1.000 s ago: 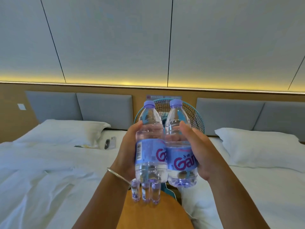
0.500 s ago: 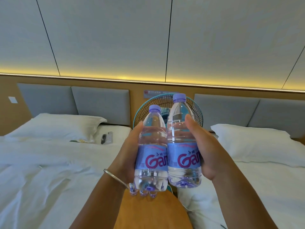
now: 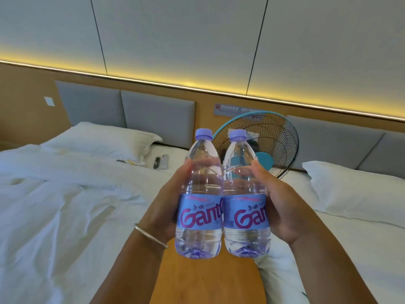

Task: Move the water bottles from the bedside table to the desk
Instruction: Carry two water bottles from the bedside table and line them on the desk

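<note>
Here, two water bottles are held up in the air above the wooden worktop [image 3: 210,281], side by side and touching, both upright with lilac caps. The left hand [image 3: 166,207] grips the left bottle [image 3: 200,194], its thumb lying along the clear shoulder. The right hand [image 3: 282,207] grips the right bottle [image 3: 244,194] the same way. Behind them stands a fan [image 3: 271,145] between two white beds; two remotes [image 3: 161,161] lie on the left bed [image 3: 65,205].

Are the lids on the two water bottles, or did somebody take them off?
On. Both purple caps, left bottle's cap and right bottle's cap, sit on their necks.
</note>
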